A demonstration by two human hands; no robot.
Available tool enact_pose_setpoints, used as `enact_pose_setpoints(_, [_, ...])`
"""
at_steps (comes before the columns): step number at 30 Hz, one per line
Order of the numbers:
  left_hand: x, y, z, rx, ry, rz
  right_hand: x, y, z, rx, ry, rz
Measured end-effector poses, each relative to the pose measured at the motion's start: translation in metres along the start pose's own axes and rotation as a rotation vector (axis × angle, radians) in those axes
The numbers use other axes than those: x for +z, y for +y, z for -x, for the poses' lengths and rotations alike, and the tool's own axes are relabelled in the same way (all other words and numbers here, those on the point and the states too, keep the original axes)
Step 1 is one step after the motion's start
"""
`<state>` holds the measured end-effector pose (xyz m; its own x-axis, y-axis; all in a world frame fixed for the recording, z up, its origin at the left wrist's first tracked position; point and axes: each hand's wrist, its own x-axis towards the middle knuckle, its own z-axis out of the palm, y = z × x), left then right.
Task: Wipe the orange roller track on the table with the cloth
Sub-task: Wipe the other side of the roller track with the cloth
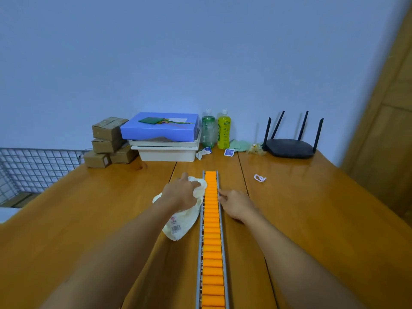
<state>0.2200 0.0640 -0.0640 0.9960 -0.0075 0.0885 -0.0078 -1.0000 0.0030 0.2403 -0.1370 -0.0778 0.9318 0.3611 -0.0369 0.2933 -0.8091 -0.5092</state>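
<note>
A long orange roller track (212, 237) in a grey metal frame runs down the middle of the wooden table (89, 208), from the near edge to the centre. My left hand (180, 192) grips a cream cloth (187, 219) that lies against the track's left rail near its far end; a barcode label shows on the cloth. My right hand (236, 205) rests flat on the table, fingertips touching the track's right rail, holding nothing.
At the back stand stacked cardboard boxes (107, 141), a blue box on white trays (162, 132), two green bottles (216, 129), a green rag (239, 145) and a black router (289, 146). A small white loop (259, 178) lies right of the track. A wire grid (29, 168) is at left.
</note>
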Motion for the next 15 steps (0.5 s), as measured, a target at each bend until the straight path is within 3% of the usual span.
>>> enact_pose_setpoints(15, [-0.010,0.014,0.086,0.056,0.017,-0.019,0.013,-0.023,0.075,0.083,0.069,-0.077])
